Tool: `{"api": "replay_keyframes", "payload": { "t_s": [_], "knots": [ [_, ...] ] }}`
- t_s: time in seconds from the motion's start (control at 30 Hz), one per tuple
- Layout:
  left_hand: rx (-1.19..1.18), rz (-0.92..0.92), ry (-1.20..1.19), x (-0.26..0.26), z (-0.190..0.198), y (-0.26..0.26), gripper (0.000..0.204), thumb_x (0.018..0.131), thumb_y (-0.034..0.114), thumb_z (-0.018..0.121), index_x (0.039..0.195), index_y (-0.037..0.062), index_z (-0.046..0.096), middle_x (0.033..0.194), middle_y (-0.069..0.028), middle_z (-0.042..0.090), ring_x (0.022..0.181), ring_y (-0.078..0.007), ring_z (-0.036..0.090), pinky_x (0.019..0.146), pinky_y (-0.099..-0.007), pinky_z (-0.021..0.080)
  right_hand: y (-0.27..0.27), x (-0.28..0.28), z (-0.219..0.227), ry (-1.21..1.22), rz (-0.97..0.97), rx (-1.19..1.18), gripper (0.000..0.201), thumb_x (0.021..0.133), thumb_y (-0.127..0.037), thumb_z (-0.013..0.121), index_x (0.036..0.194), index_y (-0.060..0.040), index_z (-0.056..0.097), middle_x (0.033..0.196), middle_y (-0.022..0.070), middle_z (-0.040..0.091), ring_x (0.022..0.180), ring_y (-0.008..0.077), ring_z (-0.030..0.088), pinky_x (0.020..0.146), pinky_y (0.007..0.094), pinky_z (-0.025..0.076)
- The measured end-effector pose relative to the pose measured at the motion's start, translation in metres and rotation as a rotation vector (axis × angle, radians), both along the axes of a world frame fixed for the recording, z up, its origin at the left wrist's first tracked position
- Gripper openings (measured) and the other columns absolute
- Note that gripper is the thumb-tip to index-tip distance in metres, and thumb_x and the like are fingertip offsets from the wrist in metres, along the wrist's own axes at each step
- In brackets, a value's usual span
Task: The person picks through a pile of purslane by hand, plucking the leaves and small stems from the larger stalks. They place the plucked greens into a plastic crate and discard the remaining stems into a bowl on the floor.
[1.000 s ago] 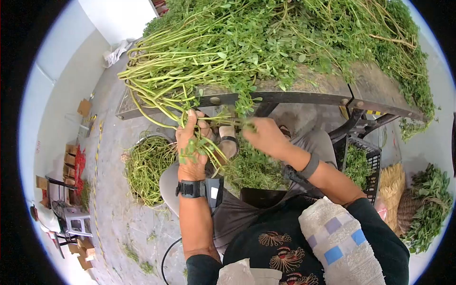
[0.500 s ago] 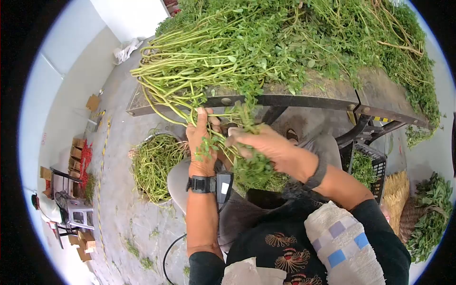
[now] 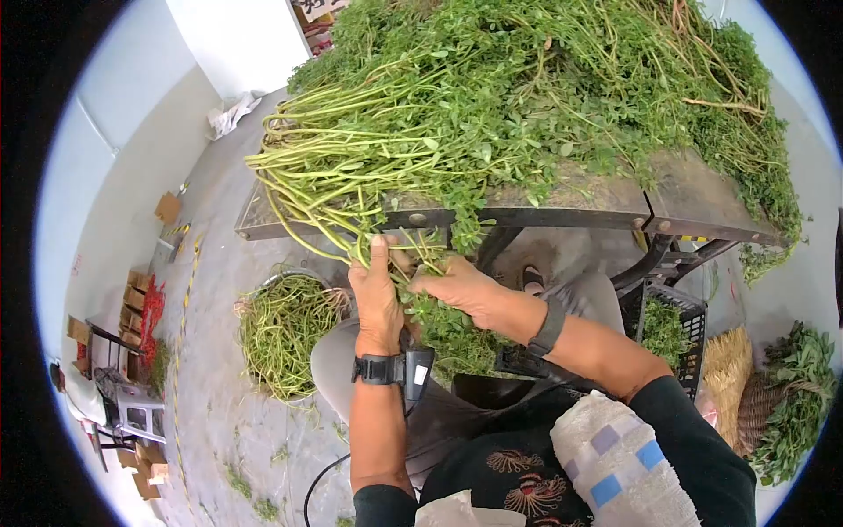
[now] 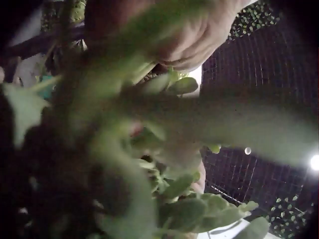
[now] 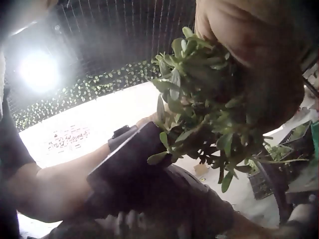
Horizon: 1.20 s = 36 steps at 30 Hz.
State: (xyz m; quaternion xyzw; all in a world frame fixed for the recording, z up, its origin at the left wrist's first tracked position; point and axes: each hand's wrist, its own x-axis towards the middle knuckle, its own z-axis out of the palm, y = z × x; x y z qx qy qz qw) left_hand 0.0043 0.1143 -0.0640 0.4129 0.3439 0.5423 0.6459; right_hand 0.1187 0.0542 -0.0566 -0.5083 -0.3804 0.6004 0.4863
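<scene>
Over the lap in the head view, my left hand (image 3: 377, 299) grips several long purslane stems (image 3: 329, 235), with the thumb pointing up along them. Close beside it on the right, my right hand (image 3: 465, 290) holds a leafy purslane bunch with curled fingers. The right wrist view shows these leafy tips (image 5: 199, 114) sticking out below the right fist (image 5: 249, 55). Blurred stems and leaves fill most of the left wrist view. A big heap of purslane (image 3: 492, 105) covers the table (image 3: 606, 195) in front, its bare stems pointing left.
A basin of stems (image 3: 285, 338) stands on the floor at the left. Leafy greens (image 3: 470, 351) lie low between the legs. To the right are a black crate (image 3: 694, 325), a straw broom (image 3: 727, 364) and a wicker basket (image 3: 757, 400). Boxes and a stool (image 3: 140, 417) stand far left.
My right hand came down and left with a leafy bunch, then moved slightly up beside the left hand. The left hand keeps its grip on the stems. The view has shifted slightly.
</scene>
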Motion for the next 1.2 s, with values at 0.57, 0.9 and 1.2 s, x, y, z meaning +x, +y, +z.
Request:
{"api": "replay_keyframes", "payload": {
  "t_s": [0.57, 0.9, 1.2],
  "knots": [
    [0.439, 0.241, 1.439, -0.035, 0.07, -0.018, 0.033, 0.075, 0.034, 0.071, 0.082, 0.0023, 0.065, 0.069, -0.0123, 0.062, 0.064, -0.0294, 0.059, 0.062, -0.0349, 0.047, -0.037, 0.087, 0.078, -0.528, -0.237, 0.6, 0.016, 0.078, -0.007, 0.058, 0.091, -0.0007, 0.067, 0.08, 0.0045, 0.066, 0.077, 0.0102, 0.058, 0.073, 0.027, 0.046],
    [1.284, 0.421, 1.351, 0.016, 0.064, 0.064, 0.027, 0.075, 0.009, 0.061, 0.101, 0.0018, 0.059, 0.093, -0.0144, 0.057, 0.09, -0.0327, 0.054, 0.079, -0.0399, 0.045, -0.013, 0.09, 0.095, -0.788, -0.163, 0.605, 0.02, 0.076, -0.014, 0.061, 0.093, -0.0035, 0.067, 0.077, 0.0119, 0.065, 0.073, 0.0165, 0.061, 0.068, 0.031, 0.048],
    [1.125, 0.219, 1.304, 0.015, 0.056, 0.059, 0.023, 0.068, 0.008, 0.062, 0.091, 0.0027, 0.06, 0.089, -0.014, 0.054, 0.089, -0.033, 0.051, 0.076, -0.0421, 0.043, 0.098, 0.092, 0.125, -1.396, 0.387, -0.016, 0.034, 0.072, -0.014, 0.056, 0.101, 0.0035, 0.061, 0.058, 0.0095, 0.053, 0.048, 0.0193, 0.051, 0.044, 0.0344, 0.039]
  ]
}}
